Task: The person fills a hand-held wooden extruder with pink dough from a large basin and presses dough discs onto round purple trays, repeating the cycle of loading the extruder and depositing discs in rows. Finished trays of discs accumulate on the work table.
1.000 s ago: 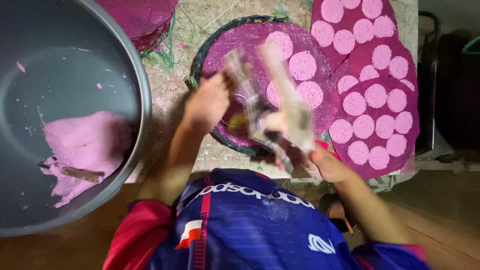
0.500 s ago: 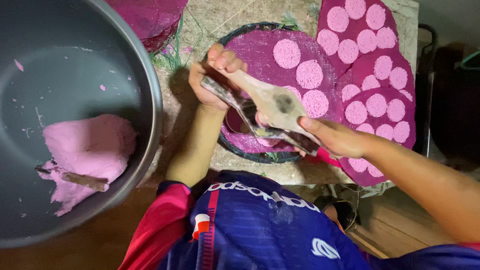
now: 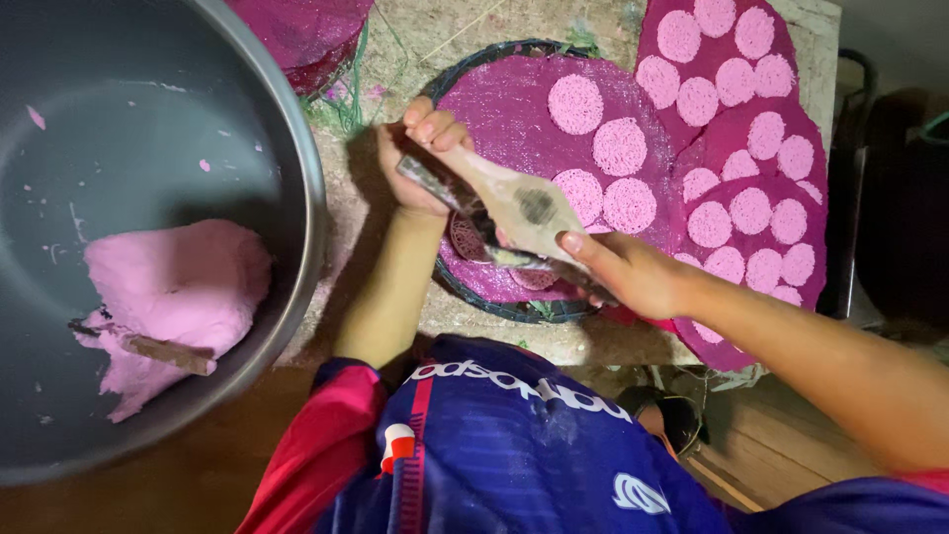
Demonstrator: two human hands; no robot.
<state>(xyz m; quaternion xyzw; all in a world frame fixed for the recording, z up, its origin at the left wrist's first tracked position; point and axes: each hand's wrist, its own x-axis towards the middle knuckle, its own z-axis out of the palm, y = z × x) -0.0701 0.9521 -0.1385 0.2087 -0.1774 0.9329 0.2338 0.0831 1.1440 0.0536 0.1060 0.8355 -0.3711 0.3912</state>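
Wooden press (image 3: 524, 213) — stiff, light, likely dough-slick; we clench left hand (image 3: 420, 163) on one handle end, right hand (image 3: 623, 272) on the other, over the round mat (image 3: 504, 99).

1 head-worn view looks almost straight down, close over the person's own chest and forearms. The large metal bowl (image 3: 148, 227) fills the left of the frame, cropped by its edges; the round woven tray (image 3: 514, 109) sits centre. The dim right margin is perhaps floor.
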